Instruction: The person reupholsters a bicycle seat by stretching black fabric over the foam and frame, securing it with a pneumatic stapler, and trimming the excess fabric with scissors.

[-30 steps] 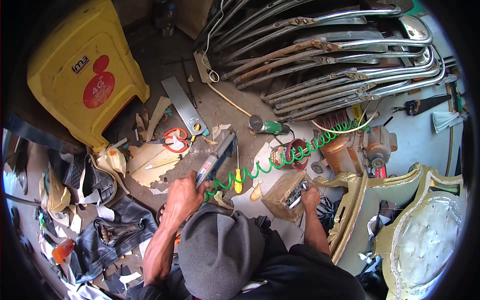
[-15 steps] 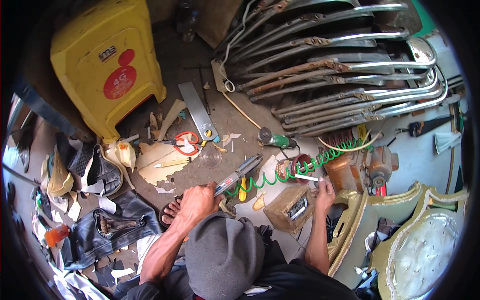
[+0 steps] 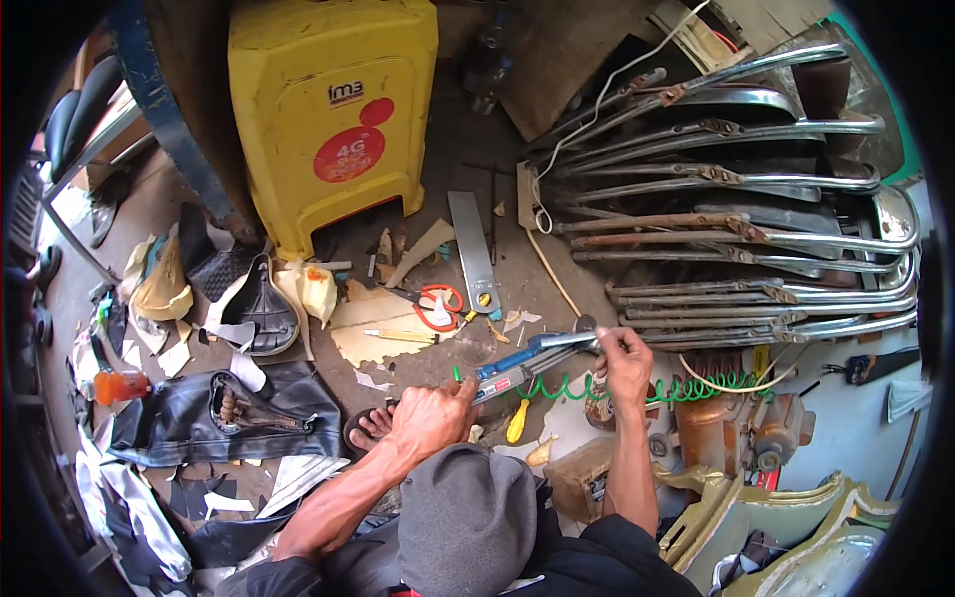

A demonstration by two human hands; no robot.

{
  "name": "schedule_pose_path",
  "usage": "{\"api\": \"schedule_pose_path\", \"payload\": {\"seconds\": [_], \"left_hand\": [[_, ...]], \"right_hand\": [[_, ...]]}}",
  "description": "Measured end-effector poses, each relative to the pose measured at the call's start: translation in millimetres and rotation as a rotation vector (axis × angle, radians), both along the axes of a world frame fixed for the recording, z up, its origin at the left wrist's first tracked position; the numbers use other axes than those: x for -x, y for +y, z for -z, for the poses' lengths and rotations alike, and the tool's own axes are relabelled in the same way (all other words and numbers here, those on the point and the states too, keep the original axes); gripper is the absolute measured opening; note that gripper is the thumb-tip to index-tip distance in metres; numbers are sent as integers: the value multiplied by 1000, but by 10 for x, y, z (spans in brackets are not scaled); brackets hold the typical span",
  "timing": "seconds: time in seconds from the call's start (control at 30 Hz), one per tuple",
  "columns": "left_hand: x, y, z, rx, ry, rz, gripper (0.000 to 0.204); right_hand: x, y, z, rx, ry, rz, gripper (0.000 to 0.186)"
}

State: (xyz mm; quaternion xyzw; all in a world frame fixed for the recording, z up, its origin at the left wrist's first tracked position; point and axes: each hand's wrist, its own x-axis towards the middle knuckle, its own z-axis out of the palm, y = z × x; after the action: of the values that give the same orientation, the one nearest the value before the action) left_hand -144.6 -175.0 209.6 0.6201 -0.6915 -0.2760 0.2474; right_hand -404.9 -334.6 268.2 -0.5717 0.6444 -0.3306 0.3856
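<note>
My left hand [image 3: 433, 418] is closed around the rear of a slim blue and silver air staple gun [image 3: 512, 370], which points away to the right. At the gun's far end my right hand [image 3: 625, 368] pinches a thin silvery staple strip [image 3: 587, 342] against the open magazine; the fingers partly hide it. A coiled green air hose [image 3: 542, 388] runs behind the gun to the right. Below it lies a yellow-handled screwdriver [image 3: 517, 422]. Near my right forearm sits a small wooden box [image 3: 575, 480], partly covered by the arm.
Orange-handled scissors [image 3: 438, 306], a steel ruler [image 3: 472, 244] and foam scraps lie ahead. A yellow plastic stool [image 3: 333, 119] stands beyond. Metal chair frames [image 3: 736, 234] are stacked at right, above a rusty motor [image 3: 711, 423]. Black leatherette [image 3: 169, 428] spreads at left.
My right hand has moved from above the wooden box, with the staple strip, up to the staple gun's far end. The gun has turned flatter. The view has shifted left.
</note>
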Motion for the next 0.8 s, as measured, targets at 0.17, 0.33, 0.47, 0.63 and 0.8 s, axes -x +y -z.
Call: {"api": "schedule_pose_path", "payload": {"seconds": [0.17, 0.33, 0.47, 0.63, 0.8], "left_hand": [[-63, -68, -5, -94, 67, -74, 32], [-97, -124, -39, -173, 62, -104, 30], [-125, -150, 14, -170, 79, -131, 31], [-183, -206, 53, -212, 111, -161, 34], [-211, -226, 49, -250, 120, -269, 35]], "right_hand": [[-61, -236, -70, -158, -182, 0, 25], [-110, -365, 109, -247, 5, -111, 26], [-289, -460, 216, -208, 75, -116, 28], [-539, -489, 149, -246, 336, -350, 40], [-453, -465, 444, -103, 545, -552, 54]]}}
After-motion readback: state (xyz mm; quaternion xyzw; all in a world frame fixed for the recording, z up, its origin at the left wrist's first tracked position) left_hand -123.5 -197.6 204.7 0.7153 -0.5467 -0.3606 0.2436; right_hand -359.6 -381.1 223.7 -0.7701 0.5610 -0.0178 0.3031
